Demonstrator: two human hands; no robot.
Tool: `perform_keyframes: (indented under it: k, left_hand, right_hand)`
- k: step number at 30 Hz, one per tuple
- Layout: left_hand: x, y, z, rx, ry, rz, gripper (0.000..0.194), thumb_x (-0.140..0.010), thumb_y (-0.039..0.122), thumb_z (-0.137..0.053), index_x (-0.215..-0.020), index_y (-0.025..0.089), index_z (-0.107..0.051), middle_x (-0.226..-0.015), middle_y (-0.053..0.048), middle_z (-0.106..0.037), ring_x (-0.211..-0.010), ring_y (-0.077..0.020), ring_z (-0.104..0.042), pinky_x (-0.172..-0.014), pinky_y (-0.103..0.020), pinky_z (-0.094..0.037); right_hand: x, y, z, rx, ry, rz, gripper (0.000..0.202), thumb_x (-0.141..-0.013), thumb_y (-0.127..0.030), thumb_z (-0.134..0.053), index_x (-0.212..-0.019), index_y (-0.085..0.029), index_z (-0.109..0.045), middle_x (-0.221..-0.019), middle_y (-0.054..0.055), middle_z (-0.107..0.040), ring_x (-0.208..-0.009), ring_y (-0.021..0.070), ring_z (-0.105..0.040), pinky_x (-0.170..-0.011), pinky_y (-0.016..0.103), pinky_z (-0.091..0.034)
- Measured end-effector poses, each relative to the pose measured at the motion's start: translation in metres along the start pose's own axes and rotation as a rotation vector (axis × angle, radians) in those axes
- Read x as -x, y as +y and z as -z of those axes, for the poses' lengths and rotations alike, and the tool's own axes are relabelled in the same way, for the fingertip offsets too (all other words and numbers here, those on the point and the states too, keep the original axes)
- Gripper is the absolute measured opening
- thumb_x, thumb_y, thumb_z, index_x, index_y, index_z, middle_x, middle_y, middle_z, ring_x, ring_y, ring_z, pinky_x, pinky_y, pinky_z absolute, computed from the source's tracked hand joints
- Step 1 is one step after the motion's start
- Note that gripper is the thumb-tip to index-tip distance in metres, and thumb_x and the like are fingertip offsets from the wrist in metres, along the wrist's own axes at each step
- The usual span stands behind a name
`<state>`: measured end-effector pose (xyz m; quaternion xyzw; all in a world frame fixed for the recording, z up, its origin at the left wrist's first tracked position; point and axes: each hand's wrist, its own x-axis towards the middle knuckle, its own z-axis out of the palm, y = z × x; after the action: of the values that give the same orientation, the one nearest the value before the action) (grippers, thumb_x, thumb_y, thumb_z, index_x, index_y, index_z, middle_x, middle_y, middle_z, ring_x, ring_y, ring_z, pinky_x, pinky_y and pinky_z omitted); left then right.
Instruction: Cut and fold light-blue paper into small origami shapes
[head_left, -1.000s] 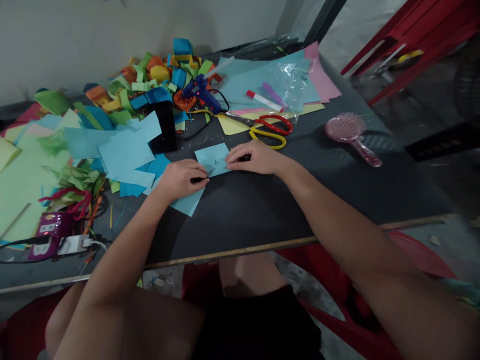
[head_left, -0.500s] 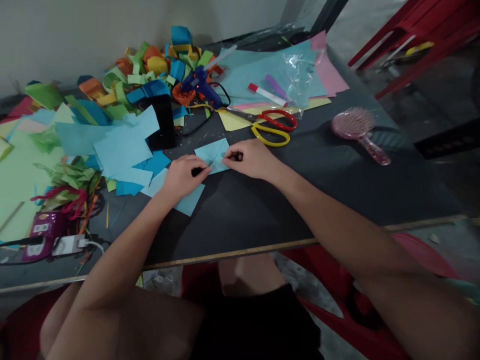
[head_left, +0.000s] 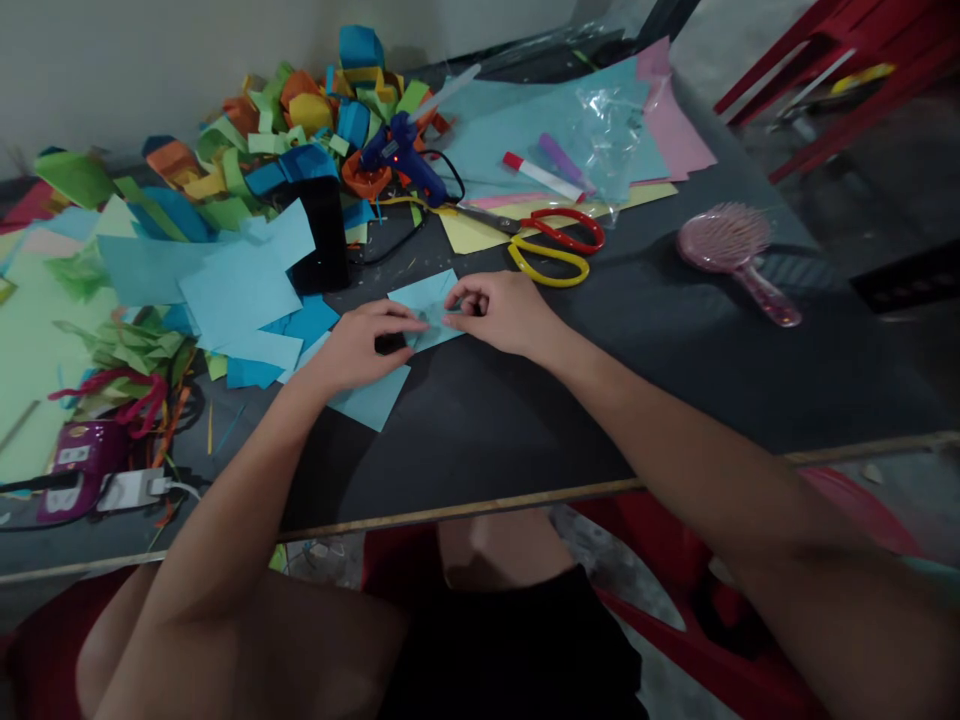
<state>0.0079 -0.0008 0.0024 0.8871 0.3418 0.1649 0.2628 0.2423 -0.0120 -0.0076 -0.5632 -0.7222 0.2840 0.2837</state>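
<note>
A small light blue piece of paper [head_left: 431, 290] lies on the dark table between my hands, partly covered by them. My left hand [head_left: 367, 345] rests over its left side, index finger stretched across it and thumb held apart. On the right side, my right hand [head_left: 502, 312] has thumb and index fingertip close together at the paper, the other fingers curled. Another light blue sheet [head_left: 375, 398] lies under and in front of my left hand. Beyond my right hand are scissors [head_left: 551, 262] with one red and one yellow handle.
A blue glue gun [head_left: 409, 160] with a lit red light stands behind, beside a heap of coloured paper loops [head_left: 307, 112]. A black stand-like object [head_left: 330, 235], loose blue sheets [head_left: 240, 295], a marker [head_left: 544, 178], a pink hairbrush [head_left: 731, 250] and a purple power socket [head_left: 86, 460] surround the work.
My left thumb and index finger have spread apart over the paper. My right fingers have shifted slightly and loosened. The view has moved a little.
</note>
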Motion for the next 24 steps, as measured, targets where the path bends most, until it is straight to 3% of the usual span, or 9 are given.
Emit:
perform_keyframes:
  k: [3,10,14,17,20,24]
  left_hand:
    - [0.001,-0.006,0.004,-0.008,-0.059,-0.044,0.031,-0.093,0.026,-0.049,-0.113,0.028,-0.073,-0.125,-0.005,-0.065,-0.105,-0.0208,-0.065,-0.085,-0.032,-0.056]
    - [0.0,-0.004,0.002,-0.021,0.01,0.035,0.029,-0.094,0.024,-0.049,-0.111,0.024,-0.073,-0.118,-0.007,-0.069,-0.078,-0.0149,-0.067,-0.072,-0.03,-0.057]
    - [-0.001,-0.002,0.002,-0.014,0.021,0.039,0.028,-0.095,0.03,-0.05,-0.107,0.024,-0.074,-0.117,-0.007,-0.069,-0.08,-0.0162,-0.068,-0.07,-0.03,-0.056]
    - [-0.001,0.0,0.002,-0.012,0.036,0.059,0.028,-0.096,0.035,-0.05,-0.105,0.024,-0.075,-0.115,-0.008,-0.07,-0.082,-0.0175,-0.068,-0.07,-0.031,-0.056]
    - [-0.001,0.002,-0.001,0.003,0.059,0.07,0.029,-0.096,0.04,-0.052,-0.1,0.023,-0.075,-0.112,-0.008,-0.071,-0.082,-0.018,-0.068,-0.07,-0.032,-0.057]
    - [-0.003,0.003,-0.009,0.029,0.181,0.128,0.031,-0.088,0.049,-0.064,-0.094,0.021,-0.076,-0.104,-0.008,-0.073,-0.082,-0.0185,-0.068,-0.072,-0.031,-0.058]
  right_hand:
    - [0.0,0.001,0.0,0.012,-0.008,0.019,0.017,-0.077,-0.035,-0.072,-0.076,-0.018,-0.073,-0.062,0.001,-0.062,-0.055,0.011,-0.05,-0.058,0.029,-0.038]
    - [-0.001,0.003,0.001,0.047,-0.054,0.098,0.016,-0.082,-0.032,-0.068,-0.088,-0.023,-0.08,-0.072,0.002,-0.069,-0.06,0.0129,-0.053,-0.061,0.029,-0.038]
    - [-0.001,0.005,0.003,0.07,-0.096,0.197,0.02,-0.087,-0.031,-0.064,-0.095,-0.028,-0.081,-0.082,0.003,-0.073,-0.066,0.0149,-0.059,-0.065,0.03,-0.039]
    - [-0.001,0.005,0.003,0.082,-0.116,0.232,0.02,-0.085,-0.039,-0.068,-0.095,-0.029,-0.081,-0.08,0.003,-0.074,-0.07,0.0164,-0.06,-0.066,0.03,-0.038]
    - [0.0,0.006,0.002,0.084,-0.112,0.223,0.025,-0.08,-0.047,-0.073,-0.095,-0.029,-0.082,-0.078,0.003,-0.073,-0.071,0.0172,-0.06,-0.066,0.03,-0.037]
    - [0.001,0.005,-0.001,0.085,-0.075,0.179,0.025,-0.08,-0.048,-0.073,-0.094,-0.029,-0.082,-0.077,0.003,-0.073,-0.071,0.0171,-0.06,-0.065,0.03,-0.037]
